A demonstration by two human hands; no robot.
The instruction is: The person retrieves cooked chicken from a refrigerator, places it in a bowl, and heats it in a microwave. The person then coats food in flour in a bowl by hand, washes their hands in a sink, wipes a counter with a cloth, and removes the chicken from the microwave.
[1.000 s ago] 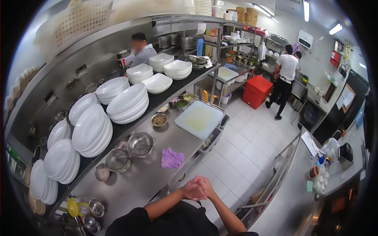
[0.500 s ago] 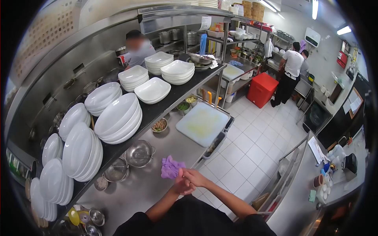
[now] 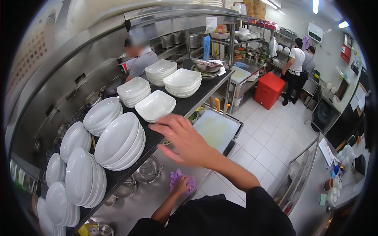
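My left hand [image 3: 182,185] is down on a crumpled purple cloth [image 3: 191,182] on the steel counter, its fingers gripping the fabric. My right hand [image 3: 183,141] is raised in front of the black shelf, slightly blurred. Its fingers are apart and nothing is in them. The fingertips are close to the front rim of a white square bowl [image 3: 155,105]; whether they touch it I cannot tell. More square bowls [image 3: 182,82] stand stacked behind it. To the left, white oval dishes [image 3: 118,142] stand in tilted stacks.
Metal strainers [image 3: 147,169] sit on the counter below the shelf. A cutting board [image 3: 216,128] lies beyond my right forearm. One person [image 3: 143,63] works behind the shelf; two others [image 3: 295,65] stand at the back near a red box [image 3: 269,90].
My hands were together beside the cloth; now they are apart. My left hand has taken hold of the cloth, and my right hand has risen toward the square bowls. The view has shifted.
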